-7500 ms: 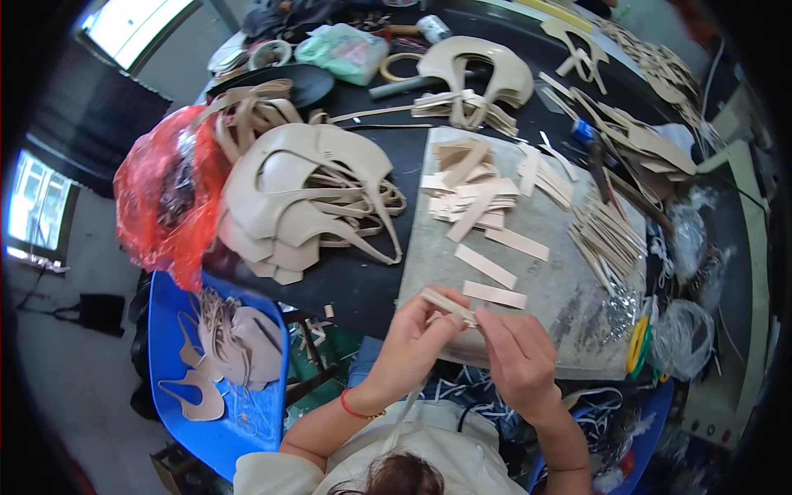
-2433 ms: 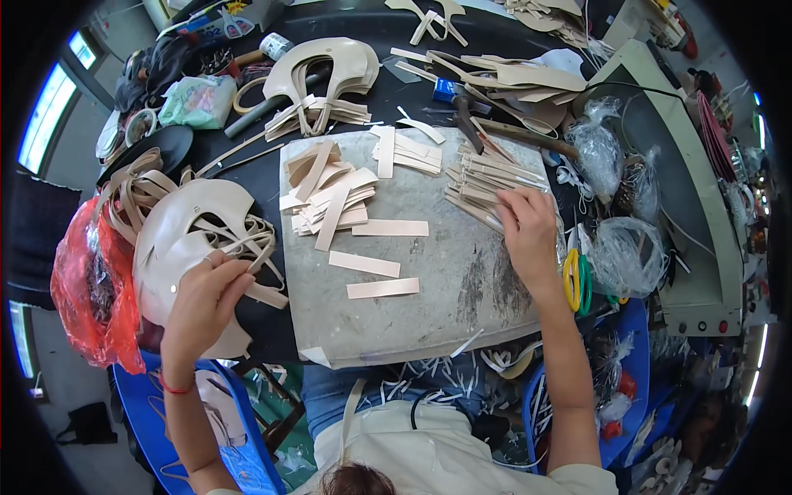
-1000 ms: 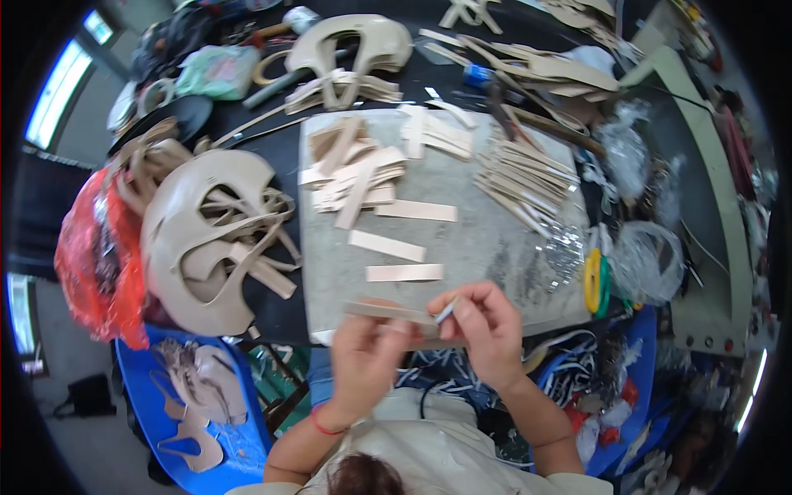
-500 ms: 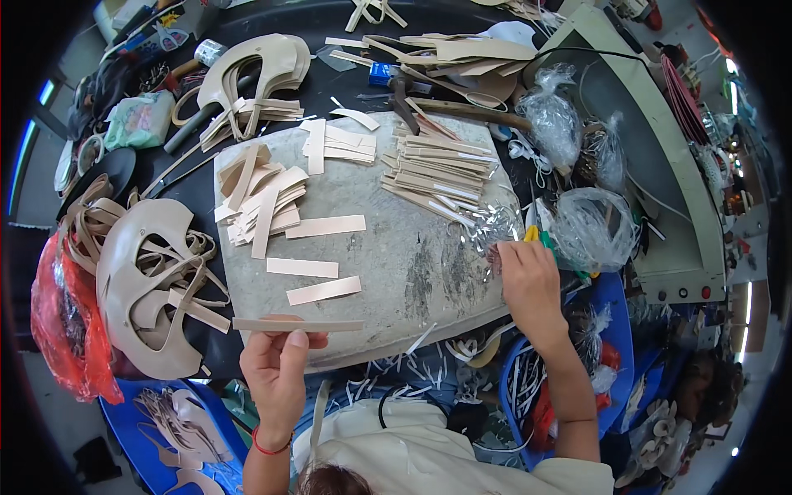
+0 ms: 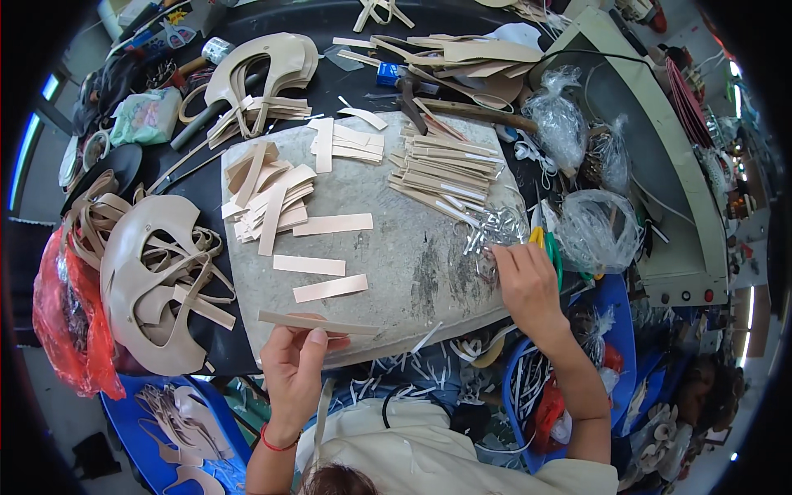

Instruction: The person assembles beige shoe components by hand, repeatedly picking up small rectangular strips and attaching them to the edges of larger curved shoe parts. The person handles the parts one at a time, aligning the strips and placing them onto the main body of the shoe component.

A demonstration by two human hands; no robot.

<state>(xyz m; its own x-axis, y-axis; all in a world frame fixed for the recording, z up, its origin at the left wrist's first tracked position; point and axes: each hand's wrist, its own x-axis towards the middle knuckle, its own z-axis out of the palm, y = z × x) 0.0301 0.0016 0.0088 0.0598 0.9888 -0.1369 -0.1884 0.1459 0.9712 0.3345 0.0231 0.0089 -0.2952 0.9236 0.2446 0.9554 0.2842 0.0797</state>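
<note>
My left hand [image 5: 293, 367] is closed on a narrow beige leather-like strip [image 5: 355, 327], pinched between thumb and fingers at the front edge of a grey stone-like slab [image 5: 375, 285]. At the slab's right side, my right hand [image 5: 530, 289] reaches down with bent fingertips together at a scatter of small shiny metal pieces [image 5: 495, 227]. Whether a piece is in those fingertips is hidden. Loose pale strips, an upper one [image 5: 332, 224], a middle one [image 5: 309, 265] and a lower one [image 5: 330, 288], lie flat beyond my left hand. Folded strips with white ends [image 5: 437, 177] are stacked behind the metal pieces.
More pale strips [image 5: 285, 190] are heaped at the slab's left. Cut beige panels [image 5: 157, 280] lie farther left, by a red plastic bag [image 5: 70, 313]. A hammer [image 5: 462, 110] rests behind the slab. Yellow-and-green-handled scissors [image 5: 549, 247] and clear bags [image 5: 598, 231] lie right. Blue bins [image 5: 619, 330] stand below.
The strip in my left hand has tilted, its right end now lower. My right hand stays at the metal pieces, its fingers shifted slightly. The whole view has moved a little.
</note>
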